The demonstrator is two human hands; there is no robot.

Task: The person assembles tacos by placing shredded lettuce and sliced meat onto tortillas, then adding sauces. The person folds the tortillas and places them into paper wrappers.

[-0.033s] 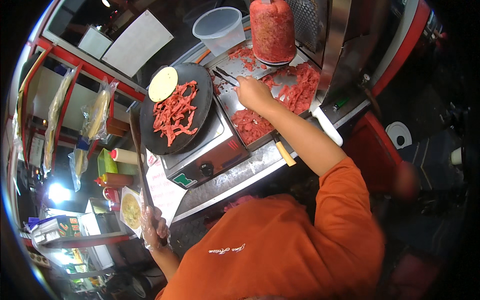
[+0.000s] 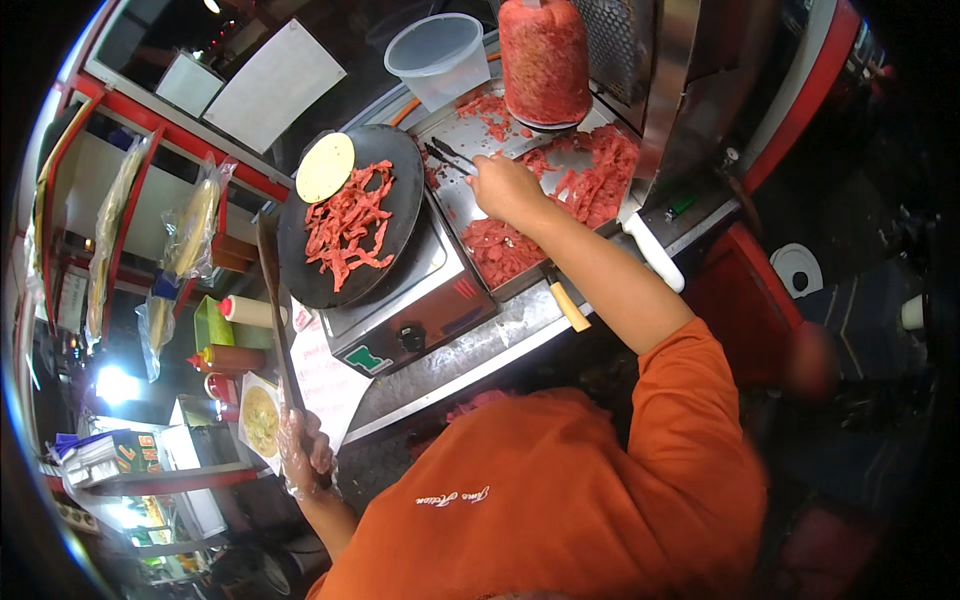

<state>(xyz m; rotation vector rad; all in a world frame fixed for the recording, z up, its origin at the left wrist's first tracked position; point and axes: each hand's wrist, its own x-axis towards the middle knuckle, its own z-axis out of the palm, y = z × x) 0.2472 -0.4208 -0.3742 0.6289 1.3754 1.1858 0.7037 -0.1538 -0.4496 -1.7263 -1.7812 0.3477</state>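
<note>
My right hand (image 2: 507,186) is closed on tongs (image 2: 450,155) with dark tips and a pale body, over the metal tray (image 2: 462,200) of shaved red meat (image 2: 505,255). Left of the tray, a round black griddle (image 2: 400,240) carries a heap of red meat strips (image 2: 348,232) and a pale flatbread (image 2: 325,168). In a transparent plastic glove, my left hand (image 2: 308,450) grips a long, flat brown spatula (image 2: 270,265) that stands upright beside the griddle's left edge. Part of the spatula's grip is hidden by my fingers.
A meat cone (image 2: 545,65) stands behind the tray by a metal heat guard (image 2: 615,50). A white-handled knife (image 2: 653,253) and a wooden handle (image 2: 570,307) jut from the tray's near edge. Sauce bottles (image 2: 232,359) and a wrapped flatbread (image 2: 262,420) sit at left. A plastic tub (image 2: 438,65) is behind.
</note>
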